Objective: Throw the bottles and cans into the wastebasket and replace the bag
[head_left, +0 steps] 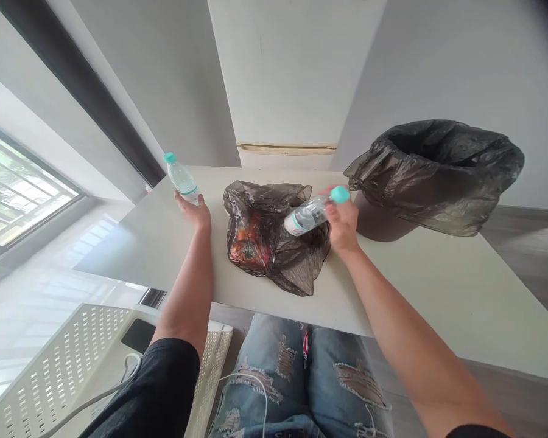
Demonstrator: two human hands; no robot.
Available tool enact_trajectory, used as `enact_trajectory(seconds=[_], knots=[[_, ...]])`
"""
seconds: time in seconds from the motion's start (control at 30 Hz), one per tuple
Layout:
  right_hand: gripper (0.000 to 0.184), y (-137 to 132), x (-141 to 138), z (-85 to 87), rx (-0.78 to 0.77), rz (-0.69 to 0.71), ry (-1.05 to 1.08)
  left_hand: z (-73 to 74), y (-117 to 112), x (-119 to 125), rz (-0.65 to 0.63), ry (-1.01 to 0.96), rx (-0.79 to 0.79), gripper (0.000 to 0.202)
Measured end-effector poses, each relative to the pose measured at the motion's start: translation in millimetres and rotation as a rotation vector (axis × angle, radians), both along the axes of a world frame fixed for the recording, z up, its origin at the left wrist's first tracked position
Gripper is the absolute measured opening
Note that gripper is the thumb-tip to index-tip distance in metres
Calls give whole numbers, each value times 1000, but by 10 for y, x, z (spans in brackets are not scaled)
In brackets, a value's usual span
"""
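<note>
My left hand (195, 212) is wrapped round the lower part of a clear plastic bottle (181, 177) with a teal cap, which stands near the table's far left edge. My right hand (343, 220) grips a second clear bottle (311, 214) near its teal cap. This one is tilted, its labelled bottom end pointing left over a dark see-through plastic bag (296, 261). Inside the bag, in its left part, shows a crumpled red and orange wrapper (248, 248). The bag lies slumped on the white table (438, 292) between my two hands.
A brown bin (381, 220) lined with a black plastic bag (447, 182) stands on the table at the right. A white perforated stand (68, 359) with a dark phone (138, 335) and a cable (94, 398) is at the lower left. A white fridge (292, 73) is behind the table.
</note>
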State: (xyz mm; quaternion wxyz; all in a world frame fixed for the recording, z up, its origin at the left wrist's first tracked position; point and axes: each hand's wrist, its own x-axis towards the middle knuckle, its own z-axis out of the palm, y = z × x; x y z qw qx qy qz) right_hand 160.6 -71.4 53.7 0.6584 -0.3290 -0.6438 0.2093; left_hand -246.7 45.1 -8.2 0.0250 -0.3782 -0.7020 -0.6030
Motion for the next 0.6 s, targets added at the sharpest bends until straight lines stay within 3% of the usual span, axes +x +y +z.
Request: enact_trajectory(seconds=[0.07, 0.13, 0.27, 0.47, 0.6], knots=[[50, -5, -77, -6, -113, 80, 298, 13, -11, 3, -7, -4, -7, 83], [51, -34, -159, 17, -278, 245, 498, 26, -25, 9, -15, -18, -3, 83], [54, -126, -235, 118, -617, 547, 578, 46, -49, 24, -8, -25, 18, 81], [62, -103, -189, 129, -707, 682, 623, 92, -110, 37, 11, -4, 5, 84], [42, -83, -218, 48, -751, 749, 671, 112, -174, 44, 37, 5, -16, 87]])
